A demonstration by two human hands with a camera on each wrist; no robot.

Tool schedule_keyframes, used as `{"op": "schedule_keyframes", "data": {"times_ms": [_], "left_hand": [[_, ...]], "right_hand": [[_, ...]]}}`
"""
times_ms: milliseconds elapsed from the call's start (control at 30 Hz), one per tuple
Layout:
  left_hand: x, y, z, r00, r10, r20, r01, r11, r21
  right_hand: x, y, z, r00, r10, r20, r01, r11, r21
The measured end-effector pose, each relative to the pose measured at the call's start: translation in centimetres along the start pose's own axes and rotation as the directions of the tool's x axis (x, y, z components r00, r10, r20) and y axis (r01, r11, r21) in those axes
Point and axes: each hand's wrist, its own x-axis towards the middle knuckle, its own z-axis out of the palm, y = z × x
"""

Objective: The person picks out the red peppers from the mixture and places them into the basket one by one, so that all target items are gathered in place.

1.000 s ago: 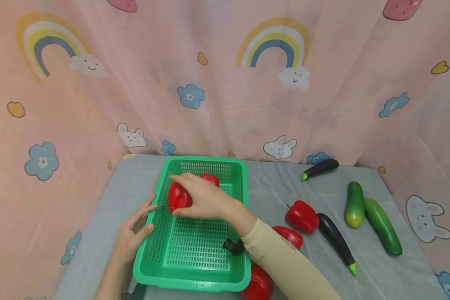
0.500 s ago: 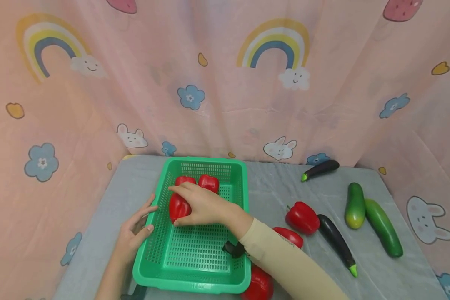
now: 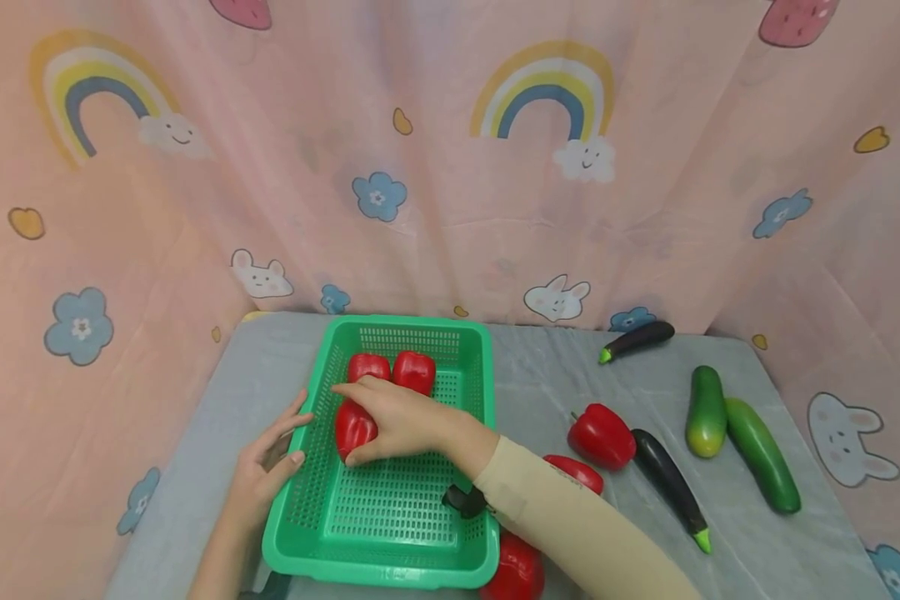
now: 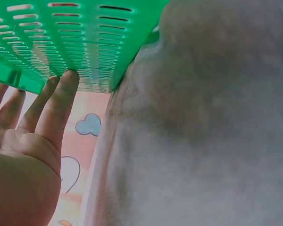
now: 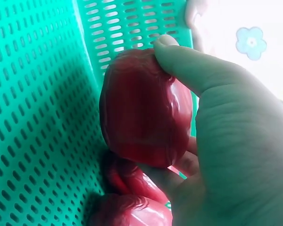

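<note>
My right hand (image 3: pixel 403 419) grips a red bell pepper (image 3: pixel 354 430) inside the green basket (image 3: pixel 381 575), with the thumb on one end and the fingers round the other, as the right wrist view (image 5: pixel 146 108) shows. Two more red bell peppers, one at the left (image 3: pixel 368 367) and one at the right (image 3: pixel 414 371), lie at the basket's far end, just beyond that hand. Against the outer left wall my left hand (image 3: pixel 264 467) rests with its fingers extended; in the left wrist view the fingertips (image 4: pixel 70 77) touch the slotted side.
Right of the basket lie red bell peppers (image 3: pixel 602 437), one partly under the right sleeve (image 3: pixel 573 472) and one by the near corner (image 3: pixel 516 568). Farther right are two eggplants (image 3: pixel 671 487) (image 3: pixel 637 340) and two green cucumber-like vegetables (image 3: pixel 707 412) (image 3: pixel 762 454). A patterned curtain (image 3: pixel 450 250) backs the grey tabletop.
My right hand has moved the held pepper slightly toward the near side and lower in the basket, uncovering the pepper at the far left. The left hand stays at the basket's side.
</note>
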Motion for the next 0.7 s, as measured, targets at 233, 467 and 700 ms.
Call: {"op": "schedule_keyframes", "data": {"times_ms": [233,467,700], "left_hand": [[-0.1,-0.2,-0.2,1.0,-0.018,0.016,0.018,1.0,0.018],[-0.1,-0.1,-0.1,1.0,-0.005,0.001,0.005,1.0,0.012],[-0.1,-0.2,-0.1,1.0,-0.019,0.006,0.019,1.0,0.016]], "right_hand": [[0.2,-0.1,0.4,1.0,0.002,0.023,-0.002,0.999,-0.038],[0.2,-0.1,0.8,0.999,0.034,0.024,-0.032,0.998,-0.049],[0.6,-0.2,1.3,0.998,0.041,0.048,-0.036,0.996,-0.087]]}}
